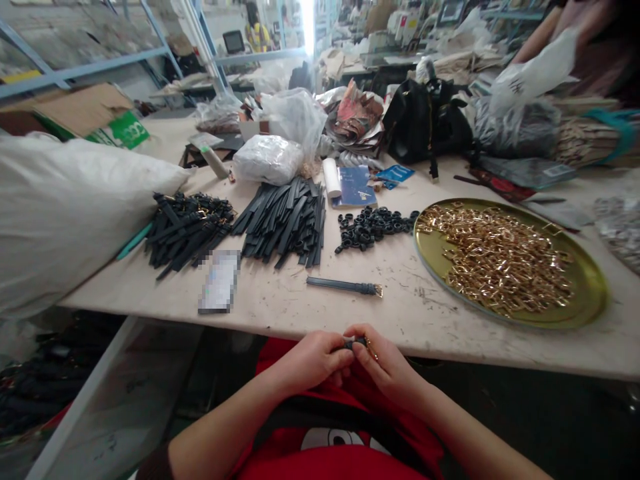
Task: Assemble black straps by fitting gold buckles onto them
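Close to my body, just off the table's front edge, my left hand (323,357) and my right hand (380,360) meet, fingers closed around a dark strap (356,343). A gold buckle (371,348) shows at the strap's end by my right fingers. Most of the strap is hidden in my hands. On the table ahead lies a single dark strap with a gold buckle (345,287). Behind it are a heap of small black loops (373,227), a pile of plain black strips (287,223) and a pile of buckled straps (187,227).
A round gold tray (590,300) full of gold buckles (505,257) stands at right. A phone (220,281) lies at left, near a large white sack (75,213). Behind are a blue booklet (355,187), plastic bags (270,159) and a black bag (425,120). Another person's arm shows top right.
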`<state>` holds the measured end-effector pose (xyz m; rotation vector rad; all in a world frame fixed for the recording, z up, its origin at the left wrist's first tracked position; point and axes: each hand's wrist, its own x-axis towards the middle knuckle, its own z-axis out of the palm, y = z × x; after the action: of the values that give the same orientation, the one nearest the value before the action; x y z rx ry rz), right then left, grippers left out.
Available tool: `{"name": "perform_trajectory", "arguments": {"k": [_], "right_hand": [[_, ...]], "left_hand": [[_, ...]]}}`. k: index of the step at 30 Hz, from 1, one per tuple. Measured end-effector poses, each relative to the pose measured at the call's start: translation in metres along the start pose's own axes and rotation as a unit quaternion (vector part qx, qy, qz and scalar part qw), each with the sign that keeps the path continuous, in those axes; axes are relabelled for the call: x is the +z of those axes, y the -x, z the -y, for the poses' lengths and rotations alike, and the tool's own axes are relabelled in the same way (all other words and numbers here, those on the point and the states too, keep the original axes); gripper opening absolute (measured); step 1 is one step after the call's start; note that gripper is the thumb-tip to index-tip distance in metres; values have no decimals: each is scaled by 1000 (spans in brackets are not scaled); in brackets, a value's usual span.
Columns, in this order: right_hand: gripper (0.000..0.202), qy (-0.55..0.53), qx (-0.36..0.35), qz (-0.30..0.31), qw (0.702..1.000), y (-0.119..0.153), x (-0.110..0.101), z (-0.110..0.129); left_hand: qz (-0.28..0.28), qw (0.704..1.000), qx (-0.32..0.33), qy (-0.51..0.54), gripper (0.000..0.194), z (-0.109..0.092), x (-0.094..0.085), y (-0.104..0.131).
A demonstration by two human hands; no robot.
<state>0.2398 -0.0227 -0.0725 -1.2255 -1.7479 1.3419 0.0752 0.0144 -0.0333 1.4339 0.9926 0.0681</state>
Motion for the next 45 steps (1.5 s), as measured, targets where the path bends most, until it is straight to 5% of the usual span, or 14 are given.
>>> {"name": "perform_trajectory", "arguments": {"k": [5,9,15,21,26,31,38,45], "right_hand": [[28,6,5,-77,997,8,-1,1],[25,71,-17,-171,983,1,-11,-4],[28,338,-23,-260,904,-33,-46,-25],[33,484,-169,-195,836,-66,-45,-43],[24,488,-199,-165,834,-74,-58,-53],[30,473,-190,-179,841,-71,-68,-56],[36,446,-154,-194,860,-74,-67,-54],[30,410,-197,-250,855,-64,-65,-49]], "left_hand": [[-40,986,62,-151,30,5,4,4],[-142,917,113,-355,32,0,-3,-10],[-282,844,154,-429,25,-5,-16,-54],[-327,808,177,-456,20,12,-25,-60],[-409,778,99,-467,20,4,-95,-52],[-489,749,-21,-446,24,0,-165,-79],[-489,756,-66,-429,20,7,-172,-96],[-507,757,-67,-406,18,-3,-167,-73]]}}
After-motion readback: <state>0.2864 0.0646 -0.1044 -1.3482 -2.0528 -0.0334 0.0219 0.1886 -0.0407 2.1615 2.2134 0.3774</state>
